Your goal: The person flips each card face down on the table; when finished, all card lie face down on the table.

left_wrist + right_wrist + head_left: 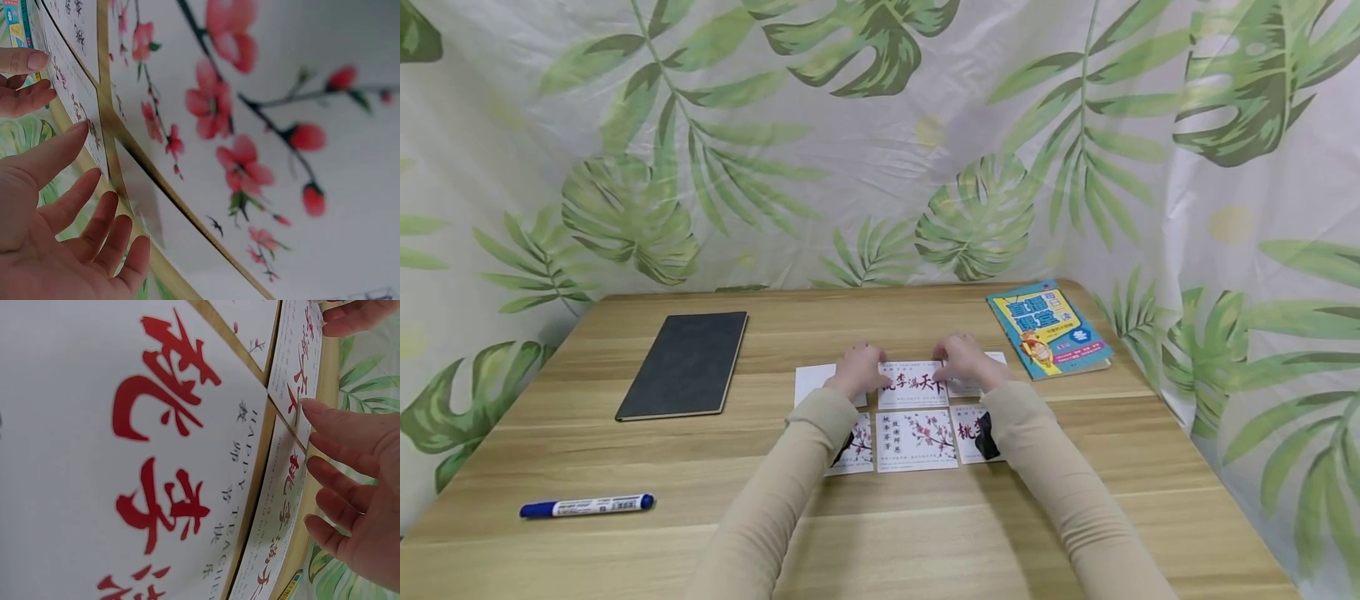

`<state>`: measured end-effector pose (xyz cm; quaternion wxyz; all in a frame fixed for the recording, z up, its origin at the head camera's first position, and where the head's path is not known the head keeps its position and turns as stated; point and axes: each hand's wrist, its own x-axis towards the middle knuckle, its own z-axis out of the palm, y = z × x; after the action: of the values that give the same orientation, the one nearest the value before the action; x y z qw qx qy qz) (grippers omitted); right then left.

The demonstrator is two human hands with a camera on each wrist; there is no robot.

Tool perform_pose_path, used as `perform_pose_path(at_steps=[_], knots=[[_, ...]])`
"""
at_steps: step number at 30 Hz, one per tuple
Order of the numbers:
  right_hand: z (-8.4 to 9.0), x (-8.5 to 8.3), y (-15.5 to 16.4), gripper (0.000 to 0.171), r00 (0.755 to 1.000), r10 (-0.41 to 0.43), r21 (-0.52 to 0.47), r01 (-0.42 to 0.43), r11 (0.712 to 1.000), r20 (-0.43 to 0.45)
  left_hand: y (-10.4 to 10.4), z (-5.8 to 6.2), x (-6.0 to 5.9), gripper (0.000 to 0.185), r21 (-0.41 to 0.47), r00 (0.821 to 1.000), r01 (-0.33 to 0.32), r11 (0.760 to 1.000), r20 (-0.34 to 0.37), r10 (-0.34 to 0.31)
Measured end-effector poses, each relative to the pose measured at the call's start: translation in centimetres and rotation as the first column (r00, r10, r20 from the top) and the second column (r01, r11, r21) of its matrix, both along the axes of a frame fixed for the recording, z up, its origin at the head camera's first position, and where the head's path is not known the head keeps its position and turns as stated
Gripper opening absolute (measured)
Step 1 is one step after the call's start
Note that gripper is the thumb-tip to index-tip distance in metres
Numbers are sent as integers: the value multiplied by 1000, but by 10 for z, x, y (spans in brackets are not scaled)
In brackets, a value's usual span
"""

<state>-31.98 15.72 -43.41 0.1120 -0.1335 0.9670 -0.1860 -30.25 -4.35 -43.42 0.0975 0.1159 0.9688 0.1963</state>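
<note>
Several white greeting cards with red characters and pink blossoms lie in two rows on the wooden table (925,533). Both hands rest with straight fingers on the middle card of the far row (914,387). My left hand (859,367) touches its left side and my right hand (964,360) its right side. In the left wrist view, the left hand (62,206) has its index fingertip at that card's edge (70,87), beside a blossom card (262,125). In the right wrist view, the right hand (350,481) touches the card's edge (301,359), next to a card with large red characters (125,456).
A black notebook (685,364) lies at the back left. A blue marker (587,506) sits near the front left. A colourful book (1048,329) lies at the back right. A leaf-print curtain (880,150) closes off the back and right sides.
</note>
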Motion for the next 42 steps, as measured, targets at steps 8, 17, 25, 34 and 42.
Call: perform_pose_path(at_steps=[8, 17, 25, 34, 42], knots=[[2, 3, -4, 30, 1000, -5, 20, 5, 1000, 14, 1, -2, 0, 45, 26, 999, -32, 999, 26, 31], [1, 3, -4, 32, 999, -3, 20, 2, 1000, 32, 2, -3, -1, 56, 85, 999, -49, 995, 27, 47], [1, 5, -9, 28, 999, 44, -110, -44, 993, 3, 0, -3, -4, 54, 254, 996, -65, 965, 78, 46], [-1, 8, -16, 20, 994, 80, -280, -57, 958, 72, -7, -1, -4, 42, 509, 976, -187, 840, 191, 101], [2, 3, -16, 20, 996, 58, -384, -28, 923, 69, -2, 12, -9, 48, 706, 947, -277, 652, 314, 62]])
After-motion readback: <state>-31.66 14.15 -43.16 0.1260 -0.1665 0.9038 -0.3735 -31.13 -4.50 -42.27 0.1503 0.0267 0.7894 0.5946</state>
